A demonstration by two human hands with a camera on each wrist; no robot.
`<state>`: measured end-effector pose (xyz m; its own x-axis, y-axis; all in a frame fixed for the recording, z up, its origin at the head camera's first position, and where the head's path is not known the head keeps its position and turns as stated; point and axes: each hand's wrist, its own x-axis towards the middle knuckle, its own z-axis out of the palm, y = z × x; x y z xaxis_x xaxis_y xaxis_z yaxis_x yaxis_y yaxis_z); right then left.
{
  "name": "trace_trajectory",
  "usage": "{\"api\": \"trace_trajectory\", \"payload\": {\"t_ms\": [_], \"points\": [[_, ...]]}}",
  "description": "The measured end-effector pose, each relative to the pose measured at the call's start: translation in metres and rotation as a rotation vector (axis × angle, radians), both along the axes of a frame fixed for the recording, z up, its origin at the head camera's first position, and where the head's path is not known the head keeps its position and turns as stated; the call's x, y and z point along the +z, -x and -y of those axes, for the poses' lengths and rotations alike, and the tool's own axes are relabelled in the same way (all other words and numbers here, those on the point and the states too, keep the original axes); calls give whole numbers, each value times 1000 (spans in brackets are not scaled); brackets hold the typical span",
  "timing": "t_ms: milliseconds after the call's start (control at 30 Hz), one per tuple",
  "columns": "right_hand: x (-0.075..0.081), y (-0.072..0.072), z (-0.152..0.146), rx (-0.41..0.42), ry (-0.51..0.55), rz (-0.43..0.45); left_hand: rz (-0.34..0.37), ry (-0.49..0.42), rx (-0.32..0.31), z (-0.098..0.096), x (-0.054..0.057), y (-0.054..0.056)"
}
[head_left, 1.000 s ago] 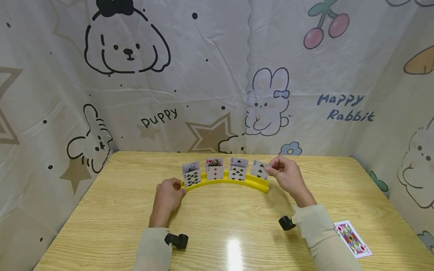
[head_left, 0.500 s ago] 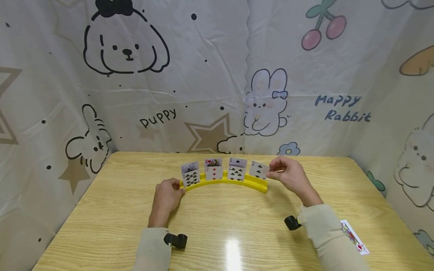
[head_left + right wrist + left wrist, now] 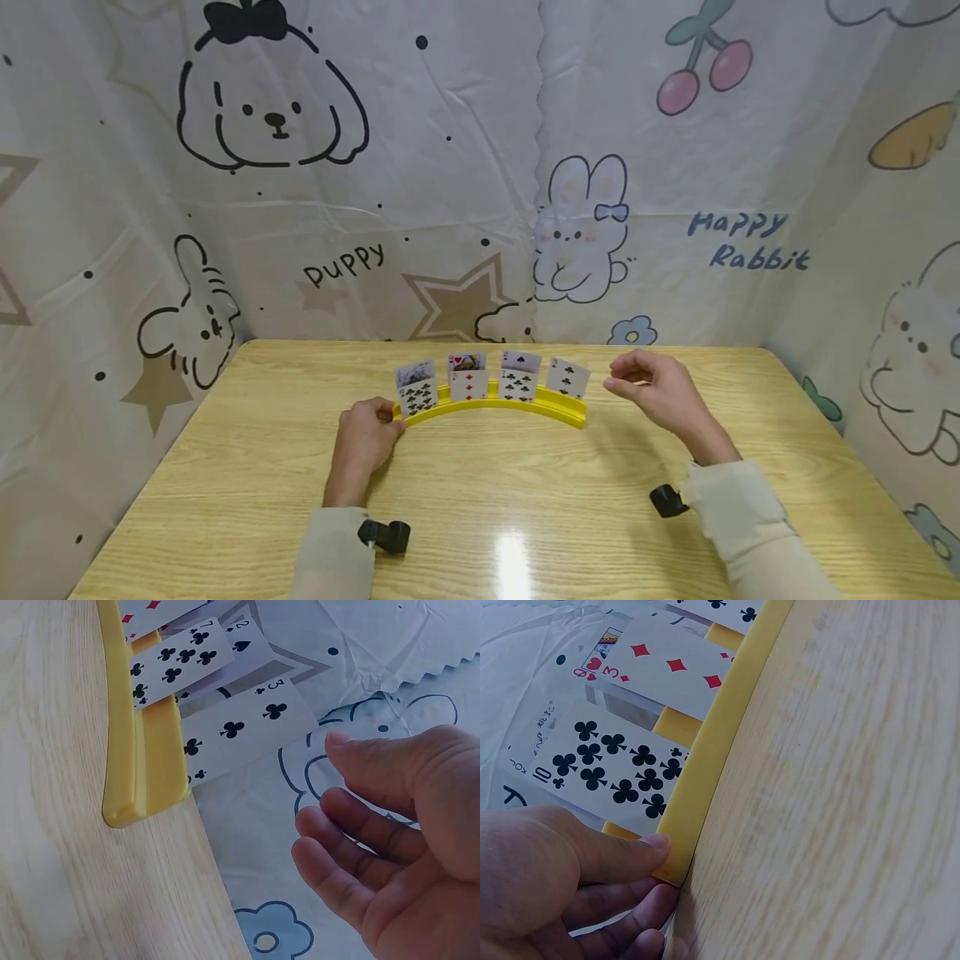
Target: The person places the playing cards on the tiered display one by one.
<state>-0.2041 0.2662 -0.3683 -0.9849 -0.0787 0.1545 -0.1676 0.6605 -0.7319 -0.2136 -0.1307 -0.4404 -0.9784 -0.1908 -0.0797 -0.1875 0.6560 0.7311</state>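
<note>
A curved yellow card holder (image 3: 551, 408) stands on the table with playing cards upright in two rows. In its front row are the ten of clubs (image 3: 619, 769), three of diamonds (image 3: 469, 386) and seven of clubs (image 3: 174, 666). The queen of hearts (image 3: 467, 362) and two of spades (image 3: 244, 643) show behind. Toward the right end, the three of clubs (image 3: 240, 731) leans in the back slot. My left hand (image 3: 365, 437) pinches the holder's left end between thumb and fingers. Apart from the three of clubs, my right hand (image 3: 660, 392) hangs in the air, fingers loosely bent, holding nothing.
The wooden table (image 3: 480, 492) ends at a patterned cloth (image 3: 450, 167) hanging behind and at both sides. Each wrist wears a small black camera, one on the left sleeve (image 3: 333, 542) and one on the right sleeve (image 3: 742, 500).
My right hand has let go of the three of clubs and drawn away to the right. The card stays in the holder. My right sleeve now covers the face card on the table.
</note>
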Motion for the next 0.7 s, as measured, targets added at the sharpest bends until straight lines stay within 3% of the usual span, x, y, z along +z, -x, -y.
{"api": "trace_trajectory", "payload": {"t_ms": [700], "points": [[-3, -38, -35, 1, -159, -5, -8, 12, -13, 0, 2, -3]]}}
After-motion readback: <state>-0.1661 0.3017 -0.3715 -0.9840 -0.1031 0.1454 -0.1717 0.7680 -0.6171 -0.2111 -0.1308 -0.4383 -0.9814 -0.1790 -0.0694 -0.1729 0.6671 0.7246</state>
